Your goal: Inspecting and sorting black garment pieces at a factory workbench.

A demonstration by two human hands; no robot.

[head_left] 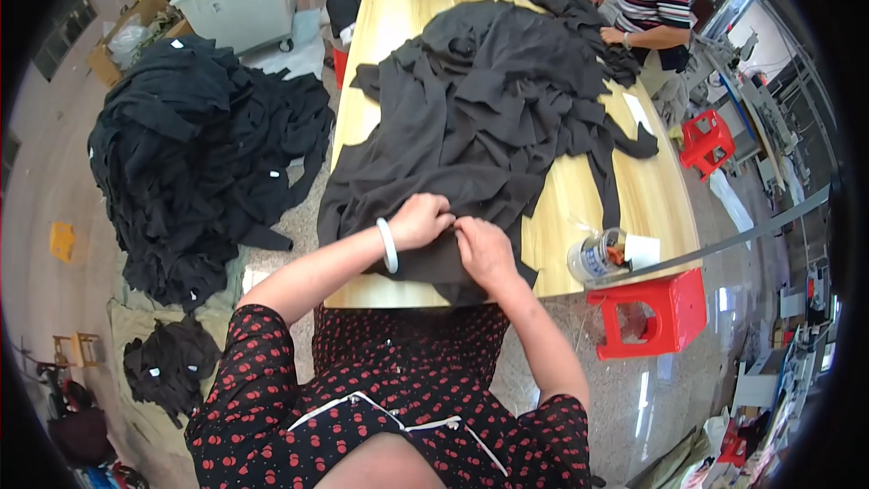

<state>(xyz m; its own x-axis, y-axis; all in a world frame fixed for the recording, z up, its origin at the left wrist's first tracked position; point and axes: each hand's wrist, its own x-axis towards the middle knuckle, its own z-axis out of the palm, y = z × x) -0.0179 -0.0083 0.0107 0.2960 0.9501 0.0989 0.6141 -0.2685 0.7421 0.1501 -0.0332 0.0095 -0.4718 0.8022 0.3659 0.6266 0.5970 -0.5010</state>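
Dark garments (471,127) lie heaped and rumpled over the wooden table before me. At the near edge my left hand (423,220), a pale bangle on its wrist, is closed on the black cloth with fingers pinched. My right hand (484,252) meets it fingertip to fingertip, also pinching the cloth. Whether a small thing sits between the fingertips is too fine to make out. The near part of the garment hangs to the table's front edge below my hands.
The wooden table (665,208) carries a clear plastic jar (593,256) at its near right corner. Red stools (692,299) stand beside it. A large black garment pile (181,154) lies on the floor left, near a white bin (240,0). Co-workers (656,0) stand at the far side.
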